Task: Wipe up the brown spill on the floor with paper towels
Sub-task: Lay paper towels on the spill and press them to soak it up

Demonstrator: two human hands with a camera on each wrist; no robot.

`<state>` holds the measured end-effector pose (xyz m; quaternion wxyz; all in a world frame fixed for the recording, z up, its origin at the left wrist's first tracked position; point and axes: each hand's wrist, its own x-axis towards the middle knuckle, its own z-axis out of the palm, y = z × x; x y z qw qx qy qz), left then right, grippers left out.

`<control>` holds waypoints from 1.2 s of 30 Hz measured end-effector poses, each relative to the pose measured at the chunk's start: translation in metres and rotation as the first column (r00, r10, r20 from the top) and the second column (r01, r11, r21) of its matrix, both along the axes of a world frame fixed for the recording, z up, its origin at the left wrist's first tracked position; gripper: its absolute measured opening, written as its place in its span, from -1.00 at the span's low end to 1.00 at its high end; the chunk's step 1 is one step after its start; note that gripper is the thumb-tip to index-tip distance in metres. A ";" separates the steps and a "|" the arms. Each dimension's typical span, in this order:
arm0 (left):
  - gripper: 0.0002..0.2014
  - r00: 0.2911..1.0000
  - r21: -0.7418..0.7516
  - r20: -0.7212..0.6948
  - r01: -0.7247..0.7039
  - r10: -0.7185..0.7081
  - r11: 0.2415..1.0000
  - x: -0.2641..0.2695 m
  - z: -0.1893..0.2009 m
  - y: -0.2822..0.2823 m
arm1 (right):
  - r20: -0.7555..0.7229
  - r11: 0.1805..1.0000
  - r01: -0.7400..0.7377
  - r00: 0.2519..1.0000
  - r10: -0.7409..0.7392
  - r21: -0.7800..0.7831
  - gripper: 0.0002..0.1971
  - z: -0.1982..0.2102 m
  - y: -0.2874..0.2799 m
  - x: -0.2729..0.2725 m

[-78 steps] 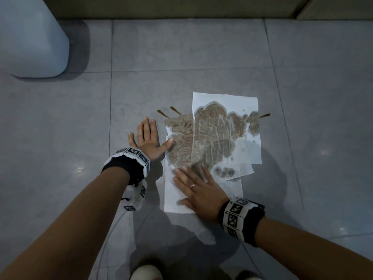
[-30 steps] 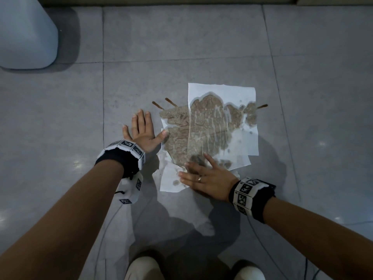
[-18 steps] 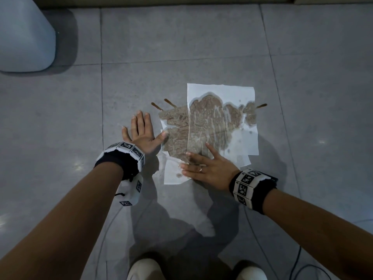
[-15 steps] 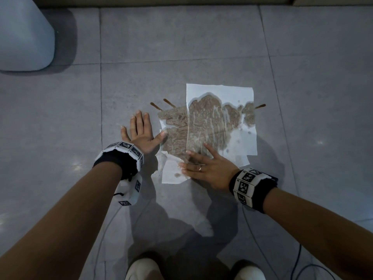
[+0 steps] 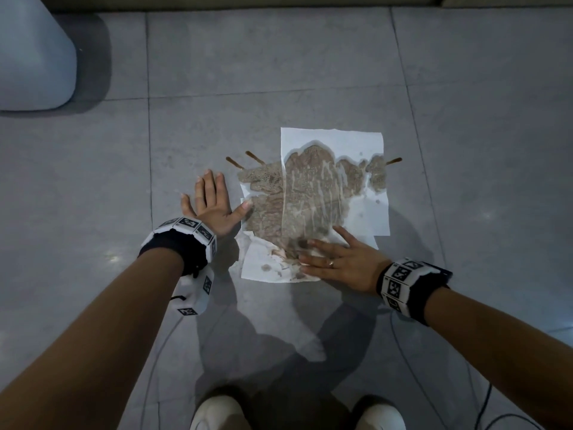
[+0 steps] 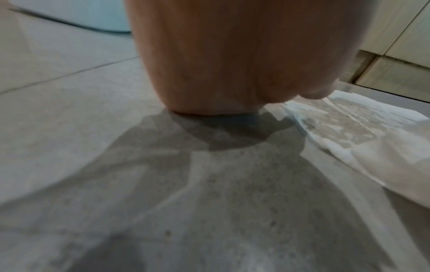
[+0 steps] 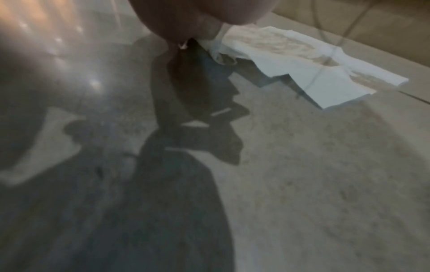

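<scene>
- Paper towels (image 5: 333, 193): I count at least three overlapping white sheets on the grey tiled floor (image 5: 279, 72). One big sheet lies on top, one shows at its left edge, and one crumpled sheet sits nearest me. More layers may be underneath, but I cannot tell.
- Brown spill (image 5: 310, 193): it has soaked through the middle of the sheets as one large blotch. Three thin brown streaks lie on bare tile, two past the upper left edge (image 5: 245, 159) and one past the right edge (image 5: 393, 161).
- My left hand (image 5: 210, 203): it is flat on the tile just left of the towels with the fingers straight and spread. It grips nothing, and the thumb tip reaches the towels' left edge.
- My right hand (image 5: 338, 262): it lies palm down on the near edge of the towels with the fingers extended and pointing left. It presses the wet, wrinkled paper and clasps nothing, and one finger wears a ring.
- Two wrist bands with black-and-white markers, one on each wrist (image 5: 183, 237).
- Pale blue rounded object (image 5: 34, 57): one, standing at the far left, well apart from the towels.
- Two light shoes at the bottom edge (image 5: 217, 412), with a dark cable (image 5: 483, 408) trailing on the floor at the lower right.
- A beige baseboard (image 5: 248, 1) runs along the far side.
- My right hand covers part of the towels' near edge.
</scene>
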<state>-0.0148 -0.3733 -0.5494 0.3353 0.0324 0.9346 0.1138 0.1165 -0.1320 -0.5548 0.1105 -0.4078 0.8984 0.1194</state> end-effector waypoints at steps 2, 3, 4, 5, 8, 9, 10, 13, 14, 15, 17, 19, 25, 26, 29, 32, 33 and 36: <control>-0.25 1.000 0.002 -0.020 -0.011 0.011 1.000 0.001 -0.001 0.000 | -0.039 0.999 0.019 0.999 -0.017 0.031 -0.31 -0.001 -0.001 -0.002; -0.25 1.000 -0.004 -0.028 -0.012 0.012 1.000 0.001 -0.001 0.000 | -0.037 0.998 0.036 0.999 -0.034 0.042 -0.29 0.000 -0.002 -0.006; -0.25 0.999 -0.009 -0.033 -0.011 0.011 1.000 0.001 -0.002 -0.001 | -0.034 0.998 0.053 0.998 -0.052 0.042 -0.36 0.004 -0.004 -0.009; -0.24 0.999 -0.008 -0.031 -0.009 0.009 1.000 0.001 -0.003 -0.002 | -0.062 0.999 0.049 0.997 -0.049 0.012 -0.51 0.006 -0.006 -0.009; -0.23 0.999 -0.008 -0.032 -0.008 0.008 1.000 -0.001 -0.006 -0.002 | 0.011 0.936 0.308 0.950 -0.311 -0.173 -0.63 0.019 -0.018 0.002; -0.23 1.000 -0.007 -0.027 -0.007 0.007 1.000 -0.001 -0.005 -0.002 | 0.042 0.834 0.498 0.863 -0.504 -0.237 -0.62 0.025 -0.026 0.010; -0.22 1.000 -0.006 -0.027 -0.007 0.007 1.000 0.000 -0.006 -0.002 | 0.097 0.682 0.677 0.726 -0.681 -0.277 -0.51 0.030 -0.036 0.017; -0.20 0.997 -0.002 -0.070 -0.013 0.013 1.000 0.001 -0.011 -0.004 | 0.471 0.140 0.990 0.120 -0.874 0.008 -0.29 0.042 -0.064 0.026; -0.22 0.996 0.004 -0.085 -0.018 0.019 1.000 0.002 -0.014 -0.004 | 0.530 0.011 0.994 -0.049 -0.847 0.109 -0.26 0.041 -0.072 0.025; -0.23 0.996 0.010 -0.091 -0.024 0.025 1.000 0.002 -0.015 -0.004 | 0.534 -0.067 0.981 -0.156 -0.831 0.183 -0.24 0.035 -0.082 0.021; -0.24 0.994 0.017 -0.104 -0.032 0.033 0.999 0.002 -0.017 -0.003 | 0.417 -0.175 0.966 -0.242 -0.876 0.192 -0.23 0.018 -0.103 0.014; -0.24 0.991 0.013 -0.126 -0.033 0.035 0.999 0.002 -0.018 -0.002 | 0.399 -0.236 0.952 -0.296 -0.868 0.193 -0.26 0.011 -0.114 0.004; -0.19 0.991 0.016 -0.131 -0.039 0.041 0.999 0.002 -0.019 -0.003 | 0.383 -0.304 0.951 -0.304 -0.872 0.062 -0.28 0.009 -0.119 -0.004; -0.19 0.991 0.014 -0.129 -0.039 0.041 0.999 0.002 -0.019 -0.004 | 0.397 -0.285 0.955 -0.291 -0.870 0.075 -0.27 0.008 -0.117 -0.004; -0.24 0.996 0.009 -0.083 -0.019 0.020 1.000 0.001 -0.011 -0.003 | 0.464 -0.209 0.975 -0.223 -0.858 0.081 -0.36 0.004 -0.109 0.001; -0.24 0.999 0.009 -0.040 0.005 -0.005 1.000 0.000 -0.005 -0.003 | 0.461 -0.165 0.984 -0.175 -0.870 0.062 -0.38 0.010 -0.104 0.000; -0.24 0.999 0.013 -0.032 0.015 -0.014 1.000 -0.001 -0.003 -0.004 | 0.488 -0.143 0.988 -0.156 -0.859 0.063 -0.38 0.012 -0.102 0.001; -0.21 0.999 0.024 -0.002 0.034 -0.034 0.999 -0.001 -0.004 -0.006 | 0.590 -0.040 0.997 -0.074 -0.804 0.071 -0.29 0.021 -0.095 0.006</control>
